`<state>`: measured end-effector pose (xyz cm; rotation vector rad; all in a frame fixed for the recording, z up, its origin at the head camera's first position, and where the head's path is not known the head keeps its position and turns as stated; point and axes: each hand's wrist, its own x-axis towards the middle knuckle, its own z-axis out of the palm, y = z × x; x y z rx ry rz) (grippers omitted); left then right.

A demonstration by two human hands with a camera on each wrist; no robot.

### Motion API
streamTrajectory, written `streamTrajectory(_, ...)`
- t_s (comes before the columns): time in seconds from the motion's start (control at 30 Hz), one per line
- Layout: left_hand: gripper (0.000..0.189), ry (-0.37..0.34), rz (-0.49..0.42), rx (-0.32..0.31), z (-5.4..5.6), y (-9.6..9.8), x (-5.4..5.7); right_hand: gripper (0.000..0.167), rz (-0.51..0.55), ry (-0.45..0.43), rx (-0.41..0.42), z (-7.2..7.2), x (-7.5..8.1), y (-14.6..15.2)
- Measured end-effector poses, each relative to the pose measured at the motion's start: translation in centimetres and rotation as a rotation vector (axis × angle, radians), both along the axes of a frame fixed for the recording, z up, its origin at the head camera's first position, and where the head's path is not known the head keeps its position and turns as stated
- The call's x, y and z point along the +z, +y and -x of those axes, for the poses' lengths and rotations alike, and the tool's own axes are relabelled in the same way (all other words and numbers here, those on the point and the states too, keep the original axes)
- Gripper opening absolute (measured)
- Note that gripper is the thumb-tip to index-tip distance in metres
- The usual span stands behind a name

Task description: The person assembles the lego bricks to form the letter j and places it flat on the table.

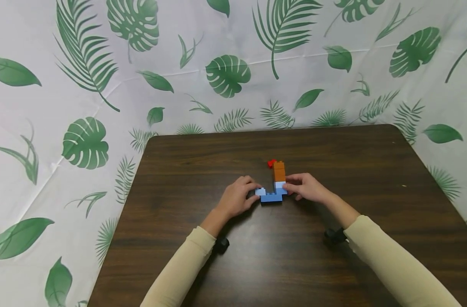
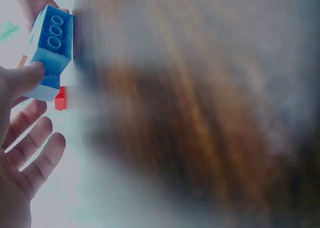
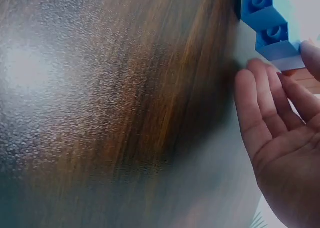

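A joined build of toy building bricks is held between both hands over the middle of the table. Its base is a blue brick (image 1: 271,198), with a light blue brick (image 1: 260,192) on the left end and orange bricks (image 1: 279,171) stacked up at the right. My left hand (image 1: 236,197) pinches the left end between thumb and forefinger; its other fingers spread free in the left wrist view. From the right side, my right hand (image 1: 309,187) pinches the blue and white-blue bricks below the orange ones. Hollow undersides of blue bricks (image 3: 274,46) show in the right wrist view.
A small red brick (image 1: 271,163) lies just beyond the orange stack. The dark wooden table (image 1: 202,157) has a leaf-print cloth (image 1: 225,102) hanging behind its far edge. Black wrist devices (image 1: 221,245) sit under both sleeves.
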<state>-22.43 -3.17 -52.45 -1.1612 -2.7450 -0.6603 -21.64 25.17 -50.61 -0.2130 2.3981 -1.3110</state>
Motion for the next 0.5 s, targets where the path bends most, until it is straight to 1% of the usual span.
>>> streamTrajectory(0.1, 0.03, -0.018, -0.002, 0.005, -0.25, -0.14, 0.06, 0.057, 0.006, -0.019, -0.004, -0.04, 0.01, -0.22)
streamTrajectory(0.2, 0.031, -0.03, 0.014, 0.004, -0.37, -0.16, 0.11, 0.052, 0.002, -0.026, -0.012, -0.1, -0.14, -0.46)
streamTrajectory(0.37, 0.03, -0.057, 0.034, 0.003, -0.32, -0.07, -0.05, 0.047, -0.053, 0.012, 0.003, -0.34, -0.53, -0.67)
streamTrajectory(0.5, 0.029, -0.069, 0.024, 0.005, -0.18, -0.01, -0.33, 0.047, -0.07, 0.012, 0.001, -0.5, -0.6, -0.63)
